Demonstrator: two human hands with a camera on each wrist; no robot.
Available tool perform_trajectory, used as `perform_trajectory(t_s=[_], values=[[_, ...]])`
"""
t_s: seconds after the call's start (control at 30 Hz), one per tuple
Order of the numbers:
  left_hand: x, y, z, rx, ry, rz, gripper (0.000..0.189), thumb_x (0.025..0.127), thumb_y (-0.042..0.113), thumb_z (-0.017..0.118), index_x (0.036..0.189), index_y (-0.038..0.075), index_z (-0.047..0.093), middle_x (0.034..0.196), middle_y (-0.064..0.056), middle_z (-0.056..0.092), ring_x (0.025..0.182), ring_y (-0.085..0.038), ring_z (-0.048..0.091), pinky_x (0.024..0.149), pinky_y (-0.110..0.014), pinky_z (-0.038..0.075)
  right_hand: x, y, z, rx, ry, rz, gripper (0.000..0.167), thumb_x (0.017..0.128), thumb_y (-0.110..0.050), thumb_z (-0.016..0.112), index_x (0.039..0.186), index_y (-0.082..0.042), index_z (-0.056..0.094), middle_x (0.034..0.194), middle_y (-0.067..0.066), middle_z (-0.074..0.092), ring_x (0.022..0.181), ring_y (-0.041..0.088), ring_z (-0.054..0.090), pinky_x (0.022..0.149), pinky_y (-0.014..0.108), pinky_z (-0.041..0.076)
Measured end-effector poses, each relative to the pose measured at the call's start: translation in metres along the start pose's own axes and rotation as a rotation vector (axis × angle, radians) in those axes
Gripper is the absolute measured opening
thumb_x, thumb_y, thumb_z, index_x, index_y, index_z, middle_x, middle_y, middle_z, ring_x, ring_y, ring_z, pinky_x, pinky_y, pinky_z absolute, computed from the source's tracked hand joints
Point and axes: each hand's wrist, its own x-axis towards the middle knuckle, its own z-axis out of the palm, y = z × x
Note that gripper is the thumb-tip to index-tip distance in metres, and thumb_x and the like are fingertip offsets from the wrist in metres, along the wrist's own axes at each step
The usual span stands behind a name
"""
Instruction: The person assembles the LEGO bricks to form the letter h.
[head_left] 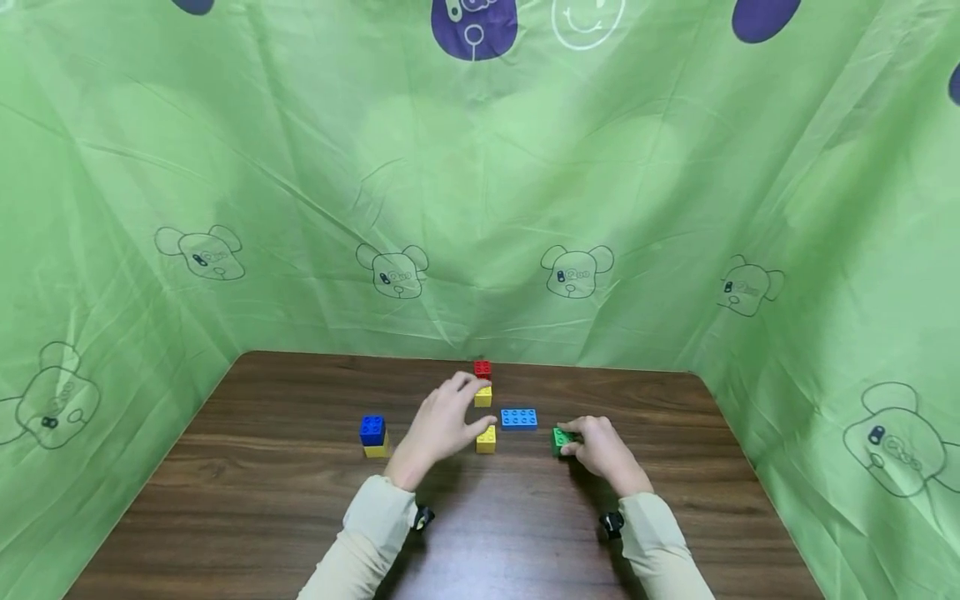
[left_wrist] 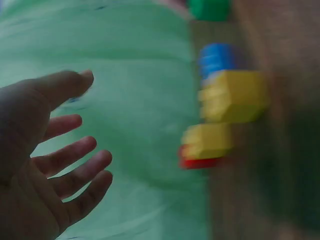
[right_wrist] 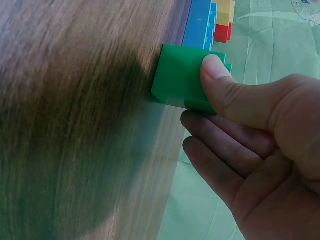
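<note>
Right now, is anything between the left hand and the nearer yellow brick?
Nothing visible. The left hand hovers open, its thumb beside the yellow brick. The right hand grips the green brick off to the side.

Left hand (head_left: 442, 425): raised off the surface, palm down, fingers (left_wrist: 75, 150) spread and nearly straight, thumb apart; nothing gripped. Left forearm in a beige sleeve (head_left: 367, 537), angled inward from lower centre. Right hand (head_left: 603, 450): low, knuckles up, thumb (right_wrist: 220, 85) pressed flat against the fingers' side in a pinch, fingers extended beneath. Right forearm, sleeved likewise, angled inward from lower right.
</note>
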Motion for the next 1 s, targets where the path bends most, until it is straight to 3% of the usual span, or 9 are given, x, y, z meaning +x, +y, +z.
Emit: perform_trajectory(t_s=[0.1, 0.2, 0.43, 0.77, 1.0], values=[[-0.001, -0.008, 0.023, -0.017, -0.082, -0.049, 0.054, 0.091, 0.038, 0.076, 0.137, 0.015, 0.060, 0.128, -0.008, 0.061, 0.112, -0.028, 0.063, 0.095, -0.048, 0.053, 0.001, 0.000, 0.001, 0.004, -0.006, -0.002, 0.038, 0.084, -0.012, 0.082, 0.121, -0.005, 0.074, 0.118, 0.016, 0.074, 0.111, 0.032, 0.069, 0.088, 0.046, 0.058], [-0.002, -0.014, 0.039, -0.031, -0.119, -0.075, 0.053, 0.089, 0.036, 0.079, 0.133, 0.012, 0.063, 0.125, -0.009, 0.063, 0.110, -0.030, 0.065, 0.093, -0.049, 0.054, 0.002, 0.000, 0.002, 0.003, -0.007, 0.001, 0.039, 0.083, -0.013, 0.082, 0.121, -0.006, 0.074, 0.118, 0.016, 0.073, 0.112, 0.032, 0.068, 0.089, 0.046, 0.058], [-0.006, -0.022, 0.062, -0.044, -0.199, -0.109, 0.047, 0.085, 0.035, 0.083, 0.122, 0.010, 0.068, 0.111, -0.006, 0.065, 0.097, -0.022, 0.065, 0.085, -0.044, 0.055, 0.002, 0.001, 0.002, 0.012, -0.005, 0.006, 0.038, 0.083, -0.012, 0.083, 0.120, -0.005, 0.075, 0.118, 0.016, 0.073, 0.112, 0.032, 0.068, 0.089, 0.046, 0.058], [-0.011, -0.026, 0.075, -0.088, -0.142, -0.125, 0.038, 0.085, 0.028, 0.083, 0.115, 0.011, 0.068, 0.107, -0.003, 0.065, 0.095, -0.021, 0.065, 0.083, -0.043, 0.055, 0.004, 0.004, 0.002, 0.031, -0.014, 0.009, 0.037, 0.084, -0.013, 0.082, 0.120, -0.007, 0.075, 0.119, 0.014, 0.073, 0.113, 0.032, 0.067, 0.090, 0.048, 0.057], [-0.017, -0.022, 0.076, -0.129, -0.129, -0.113, 0.036, 0.087, 0.028, 0.082, 0.116, 0.011, 0.069, 0.110, -0.002, 0.066, 0.099, -0.020, 0.066, 0.086, -0.042, 0.056, 0.005, 0.009, 0.000, 0.054, -0.043, 0.022, 0.036, 0.084, -0.015, 0.082, 0.119, -0.010, 0.076, 0.118, 0.011, 0.074, 0.112, 0.030, 0.067, 0.090, 0.047, 0.057]])
